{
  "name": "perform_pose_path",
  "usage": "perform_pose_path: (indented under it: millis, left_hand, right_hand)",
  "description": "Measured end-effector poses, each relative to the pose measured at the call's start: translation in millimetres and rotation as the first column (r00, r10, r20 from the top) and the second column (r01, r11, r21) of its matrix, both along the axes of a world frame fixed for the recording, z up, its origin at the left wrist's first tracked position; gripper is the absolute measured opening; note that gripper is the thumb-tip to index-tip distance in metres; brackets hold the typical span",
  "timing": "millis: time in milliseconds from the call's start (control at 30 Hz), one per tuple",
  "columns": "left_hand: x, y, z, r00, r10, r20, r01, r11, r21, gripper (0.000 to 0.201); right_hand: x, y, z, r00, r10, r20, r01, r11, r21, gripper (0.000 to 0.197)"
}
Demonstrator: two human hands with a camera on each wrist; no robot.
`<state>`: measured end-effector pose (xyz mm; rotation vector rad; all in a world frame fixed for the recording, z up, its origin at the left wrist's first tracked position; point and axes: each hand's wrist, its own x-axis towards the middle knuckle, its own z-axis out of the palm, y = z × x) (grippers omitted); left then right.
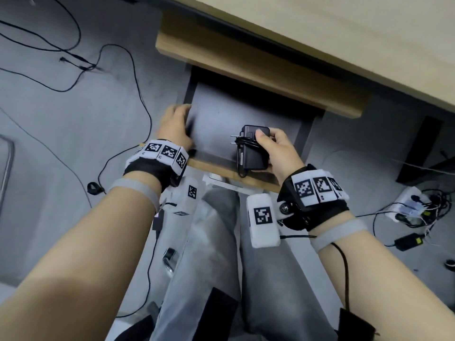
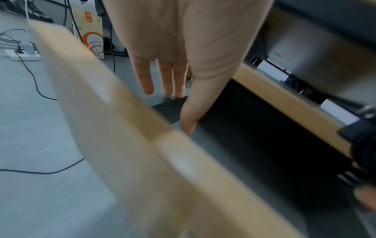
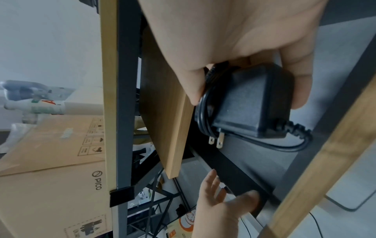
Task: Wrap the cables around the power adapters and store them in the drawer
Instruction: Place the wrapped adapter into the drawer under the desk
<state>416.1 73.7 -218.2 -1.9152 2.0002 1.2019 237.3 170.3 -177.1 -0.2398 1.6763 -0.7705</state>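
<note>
Two forearms reach forward from the bottom of the head view, each with a marker band at the wrist, over grey-trousered legs. Right hand (image 1: 273, 151) grips one black adapter (image 1: 252, 153), thumb on top and fingers curled round the far side; its cable (image 3: 203, 111) is wound in several turns round the body, and two flat prongs (image 3: 216, 140) stick out toward the left. One short loop of cable hangs loose below the body. Adapter is held above the near right part of the one open drawer (image 1: 216, 166), not resting on its floor. Drawer floor is dark and bare ahead and to the left of the adapter. Left hand (image 1: 176, 126) lies on the drawer's left wall, fingers straight outside, thumb inside the edge, gripping nothing else; the wrist view is blurred. Drawer's wooden front edge is nearest the legs; the desk (image 1: 344, 33) overhangs its far end. Several loose cables (image 1: 118, 70) trail on the grey floor at left; one power strip (image 1: 406, 205) with plugs lies at right.
</note>
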Motion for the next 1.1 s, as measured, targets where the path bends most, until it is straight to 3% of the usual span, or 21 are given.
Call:
perform_pose_path:
  millis: [133,233,400,567,700,933,1100]
  left_hand:
    - [12.3,12.9,-5.1,0.999,-0.003,0.033,0.002,0.999,0.035,0.116]
    - [17.6,14.5,-0.8,0.997,0.017,0.082,-0.026,0.993,0.112,0.124]
    - [35.3,24.2,-9.1,0.997,0.035,0.071,-0.052,0.966,0.254,0.129]
    - [56.1,39.0,-16.3,0.999,0.045,0.027,-0.051,0.962,0.268,0.122]
    - [71.4,50.6,-17.8,0.993,0.110,-0.042,-0.094,0.957,0.276,0.112]
    - [87.6,65.7,-18.3,0.986,0.146,-0.077,-0.123,0.960,0.251,0.091]
    - [94.3,76.9,-20.5,0.984,0.158,-0.082,-0.131,0.955,0.267,0.089]
  right_hand:
    - [15.2,-8.7,-14.4,0.997,-0.063,0.052,0.062,0.998,0.026,0.017]
    - [29.0,-17.8,-27.2,0.984,-0.143,0.104,0.138,0.989,0.048,0.020]
    - [55.9,-33.2,-55.0,0.984,-0.172,0.034,0.169,0.982,0.079,0.018]
    - [87.6,-35.0,-83.8,1.000,-0.010,0.014,0.007,0.988,0.152,0.021]
    - [105.6,-30.2,-87.3,0.994,0.106,0.016,-0.107,0.976,0.190,0.035]
    - [119.5,-21.5,-103.0,0.977,0.195,0.080,-0.209,0.946,0.247,0.010]
    - [115.9,-14.2,-109.1,0.963,0.255,0.091,-0.270,0.928,0.257,0.031]
